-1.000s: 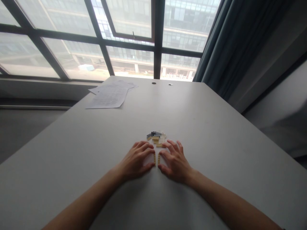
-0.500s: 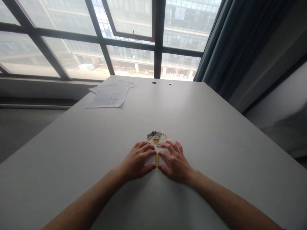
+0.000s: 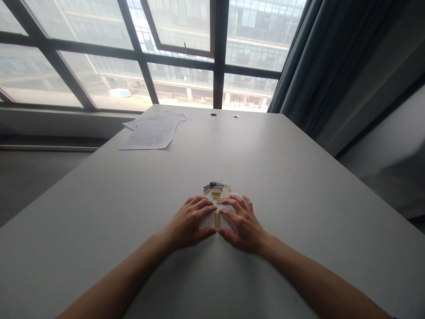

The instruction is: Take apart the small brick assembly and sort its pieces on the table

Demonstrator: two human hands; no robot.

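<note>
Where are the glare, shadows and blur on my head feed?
Head view: window panes washed out, pale sheen on the far table; curtain dark; soft shadows on the table below left hand and right hand; tan bricks between them slightly soft, studs faintly visible; print on the papers unreadable.

- Big window (image 3: 141,55) ahead of me, dk. frame (image 3: 218,53), bldg. (image 3: 254,42) outside
- Daylight thru it, rm. otherwise dim
- Dk. blue-gry curtain (image 3: 310,62), my R
- My wht. table (image 3: 259,150) runs twd. window
- Gry floor (image 3: 36,181), my L
</note>
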